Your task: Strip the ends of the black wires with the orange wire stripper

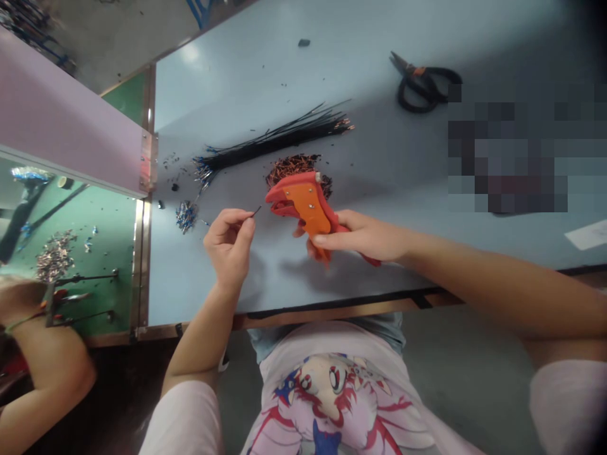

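Observation:
My right hand (360,237) is wrapped round the handles of an orange and red wire stripper (303,202), whose jaws point left. My left hand (230,243) is closed in a pinch on a short black wire piece (256,210), whose tip sticks out just left of the stripper's jaws without touching them. Both hands hover over the pale blue table (379,151). Behind the stripper lies a pile of small stripped wire bits (294,167), and beyond it a bundle of long black wires (275,139).
Black scissors (424,85) lie at the back right. Loose wire scraps (186,215) lie at the table's left edge. Another person's arm (42,360) rests at the green bench (114,240) on the left. White paper (588,235) is at the right.

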{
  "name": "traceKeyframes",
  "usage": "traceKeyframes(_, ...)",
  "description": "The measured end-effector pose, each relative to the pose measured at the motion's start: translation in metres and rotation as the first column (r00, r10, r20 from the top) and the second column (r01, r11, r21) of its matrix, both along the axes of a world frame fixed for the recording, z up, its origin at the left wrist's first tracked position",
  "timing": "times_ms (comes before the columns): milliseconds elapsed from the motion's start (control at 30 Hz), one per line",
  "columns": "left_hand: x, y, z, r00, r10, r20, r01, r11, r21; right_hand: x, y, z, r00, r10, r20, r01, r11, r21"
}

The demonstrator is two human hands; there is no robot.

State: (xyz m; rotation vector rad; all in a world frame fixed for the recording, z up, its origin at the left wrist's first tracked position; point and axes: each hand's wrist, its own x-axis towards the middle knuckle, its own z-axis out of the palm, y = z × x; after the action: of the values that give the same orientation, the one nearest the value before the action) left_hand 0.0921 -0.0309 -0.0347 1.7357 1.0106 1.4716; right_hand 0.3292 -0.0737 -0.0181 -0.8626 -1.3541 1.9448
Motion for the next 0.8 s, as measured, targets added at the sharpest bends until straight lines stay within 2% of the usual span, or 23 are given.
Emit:
traceKeyframes(67,0.000,-0.001,0.002,1.000,-0.012,-0.017,0.012,1.000,0.012,0.000,0.000,-0.002,0.999,0.008,-0.050,-0.013,0.995,-0.097)
traceKeyframes(133,0.001,-0.003,0.005,0.998,-0.014,-0.059,0.017,0.999,0.047,0.000,0.000,-0.002,0.998,0.025,-0.061,-0.032,0.992,-0.118)
traceKeyframes(300,0.000,-0.004,0.011,0.985,0.014,-0.171,0.014,0.988,0.156,0.001,-0.001,0.001,0.996,0.078,-0.046,-0.082,0.994,-0.076)
traceKeyframes(500,-0.002,-0.003,0.013,0.967,0.034,-0.254,0.035,0.964,0.263,0.001,-0.002,0.002,0.995,0.092,-0.048,-0.095,0.992,-0.088)
traceKeyframes(800,0.001,-0.006,0.016,0.947,0.063,-0.314,0.040,0.949,0.312,0.000,-0.003,0.003,0.995,0.097,-0.032,-0.098,0.994,-0.041)
